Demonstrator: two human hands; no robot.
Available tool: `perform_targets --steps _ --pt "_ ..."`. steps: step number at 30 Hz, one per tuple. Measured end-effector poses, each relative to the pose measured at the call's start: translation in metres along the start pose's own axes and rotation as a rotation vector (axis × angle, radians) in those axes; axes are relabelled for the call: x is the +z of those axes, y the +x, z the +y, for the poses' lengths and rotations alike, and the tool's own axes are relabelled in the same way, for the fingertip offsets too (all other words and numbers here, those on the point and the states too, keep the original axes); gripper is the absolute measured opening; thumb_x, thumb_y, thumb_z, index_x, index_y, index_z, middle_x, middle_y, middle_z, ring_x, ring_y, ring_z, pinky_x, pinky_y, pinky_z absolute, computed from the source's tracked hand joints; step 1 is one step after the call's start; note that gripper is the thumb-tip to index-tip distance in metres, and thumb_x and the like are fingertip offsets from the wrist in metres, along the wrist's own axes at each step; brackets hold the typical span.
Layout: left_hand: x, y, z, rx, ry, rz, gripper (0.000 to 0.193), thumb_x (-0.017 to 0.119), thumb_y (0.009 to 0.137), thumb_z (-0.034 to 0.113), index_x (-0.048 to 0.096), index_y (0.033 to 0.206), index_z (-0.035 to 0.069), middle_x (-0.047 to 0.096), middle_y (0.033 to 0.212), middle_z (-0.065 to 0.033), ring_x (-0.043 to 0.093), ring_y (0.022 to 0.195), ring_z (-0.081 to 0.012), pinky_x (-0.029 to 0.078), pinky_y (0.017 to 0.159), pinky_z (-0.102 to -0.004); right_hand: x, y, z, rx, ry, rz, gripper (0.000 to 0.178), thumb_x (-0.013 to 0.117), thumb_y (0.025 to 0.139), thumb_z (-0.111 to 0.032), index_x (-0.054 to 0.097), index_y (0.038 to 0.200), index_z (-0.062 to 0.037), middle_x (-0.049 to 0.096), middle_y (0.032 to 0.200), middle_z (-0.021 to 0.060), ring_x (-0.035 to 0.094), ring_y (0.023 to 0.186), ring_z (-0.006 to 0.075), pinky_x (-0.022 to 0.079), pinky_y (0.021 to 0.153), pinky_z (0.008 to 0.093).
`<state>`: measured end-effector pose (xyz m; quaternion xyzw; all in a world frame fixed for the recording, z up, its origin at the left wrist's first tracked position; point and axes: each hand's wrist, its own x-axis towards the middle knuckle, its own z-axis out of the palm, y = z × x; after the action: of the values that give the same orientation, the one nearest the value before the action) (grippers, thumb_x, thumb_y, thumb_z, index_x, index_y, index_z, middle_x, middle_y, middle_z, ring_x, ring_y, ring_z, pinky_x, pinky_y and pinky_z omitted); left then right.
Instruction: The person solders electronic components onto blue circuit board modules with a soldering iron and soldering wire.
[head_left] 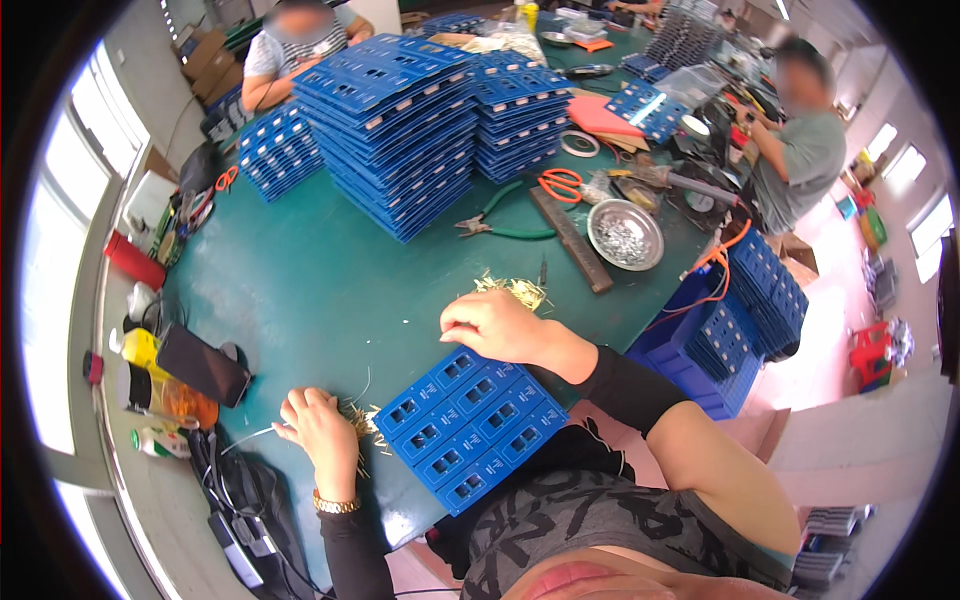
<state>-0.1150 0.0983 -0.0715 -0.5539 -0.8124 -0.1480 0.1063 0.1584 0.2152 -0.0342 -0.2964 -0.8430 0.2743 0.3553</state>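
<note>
A blue panel [487, 408] with rows of small rectangular cut-outs lies tilted in front of me at the table's near edge. Over its far edge is my right hand [495, 325], its fingers curled and pressed together; anything between them is too small to make out. My left hand [322, 425] rests left of the panel with bent fingers. A thin pale strip [246, 439] ends at its fingertips, and I cannot tell if they grip it. Small yellowish pin-like pieces [375, 432] lie between that hand and the panel. More such pieces [520, 291] are heaped behind my right hand.
Tall stacks of blue panels [385, 130] stand at the back. Green-handled cutters [505, 231], orange scissors [560, 184], a metal bar [570, 240] and a metal bowl [626, 234] lie at the right. A phone [205, 365] stands left. Two people sit across the table.
</note>
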Motion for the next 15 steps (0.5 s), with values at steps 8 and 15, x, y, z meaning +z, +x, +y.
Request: perform_targets --steps 8,15 --pt "0.01 0.013 -0.015 0.086 -0.414 0.123 0.014 0.056 0.09 0.002 0.057 0.104 0.001 0.06 0.092 -0.0151 0.058 0.088 -0.0356 0.046 0.086 -0.0419 0.003 -0.012 -0.002 0.066 0.194 -0.096 0.009 0.071 0.085 -0.008 0.072 0.092 -0.0027 0.072 0.085 0.0099 0.069 0.075 0.0172 0.054 0.069 0.0286" --pt "-0.007 0.01 -0.005 0.064 -0.698 0.116 0.007 0.067 0.087 0.003 0.068 0.093 0.002 0.066 0.084 -0.0107 0.064 0.073 -0.0208 0.051 0.069 -0.0298 0.017 -0.012 -0.029 0.221 0.291 -0.236 0.008 0.066 0.09 -0.007 0.07 0.094 -0.0015 0.067 0.079 0.003 0.058 0.066 0.0081 0.048 0.061 0.0251"
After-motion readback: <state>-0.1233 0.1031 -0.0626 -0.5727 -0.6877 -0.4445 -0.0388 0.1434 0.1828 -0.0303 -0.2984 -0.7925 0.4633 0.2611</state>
